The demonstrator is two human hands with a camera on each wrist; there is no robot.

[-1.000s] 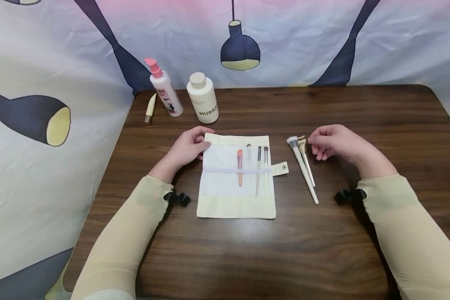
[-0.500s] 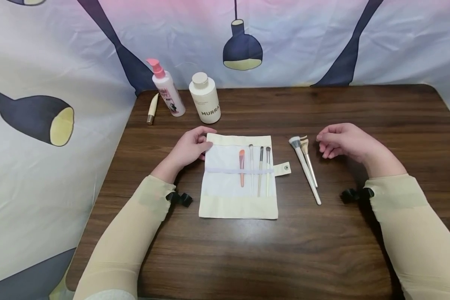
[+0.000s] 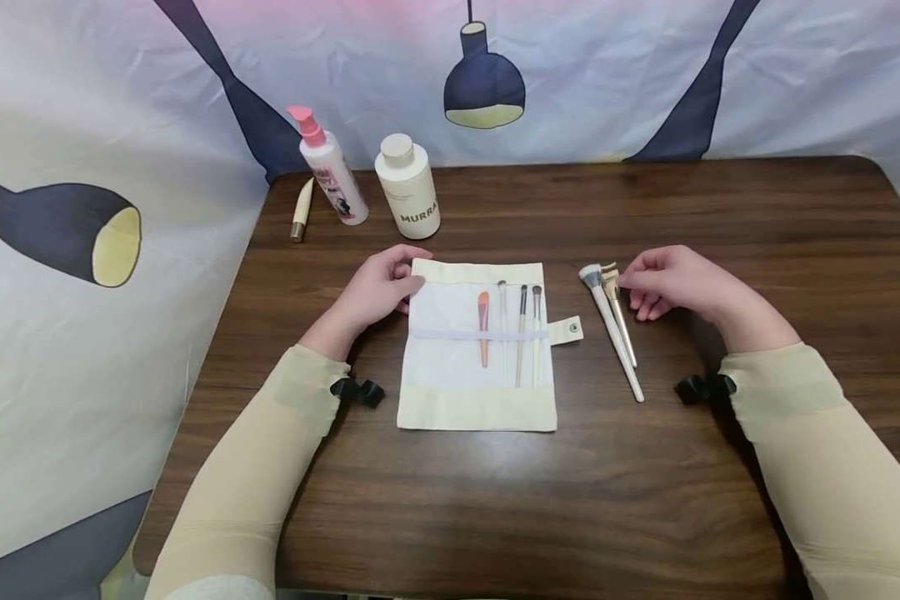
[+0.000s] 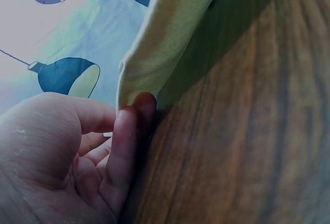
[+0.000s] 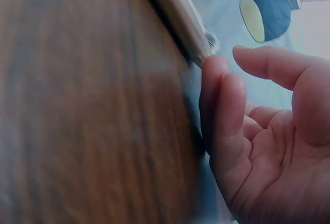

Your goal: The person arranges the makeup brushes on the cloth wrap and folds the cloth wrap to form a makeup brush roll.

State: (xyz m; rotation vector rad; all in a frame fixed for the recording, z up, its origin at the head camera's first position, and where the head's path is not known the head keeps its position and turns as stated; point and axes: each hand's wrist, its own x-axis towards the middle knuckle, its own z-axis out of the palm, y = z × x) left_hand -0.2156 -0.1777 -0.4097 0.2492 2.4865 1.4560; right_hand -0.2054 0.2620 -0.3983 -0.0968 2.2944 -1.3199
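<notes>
A cream fabric brush roll (image 3: 450,410) lies unfolded on the table, its snap tab (image 3: 567,330) pointing right. Under its elastic band sit a pink makeup brush (image 3: 483,327) and several slim ones toward the right. My left hand (image 3: 378,287) pinches the roll's upper left edge; in the left wrist view the cloth (image 4: 165,38) rises between thumb and fingers. Right of the roll lie a long white makeup brush (image 3: 615,337) and shorter gold-toned brushes (image 3: 621,321), partly overlapping. My right hand (image 3: 675,283) is beside the gold-toned ones, fingertips at a brush (image 5: 178,15), thumb apart from the fingers.
A pink-topped pump bottle (image 3: 333,179), a white bottle (image 3: 408,192) and a small cream tube (image 3: 302,210) are at the table's back left. Behind the dark wooden table (image 3: 450,517) hangs a printed cloth (image 3: 585,75).
My right hand first drew slightly right, away from the loose brushes, then came back left to the gold-toned ones. The left hand stays on the roll's edge. The head view tilted a little.
</notes>
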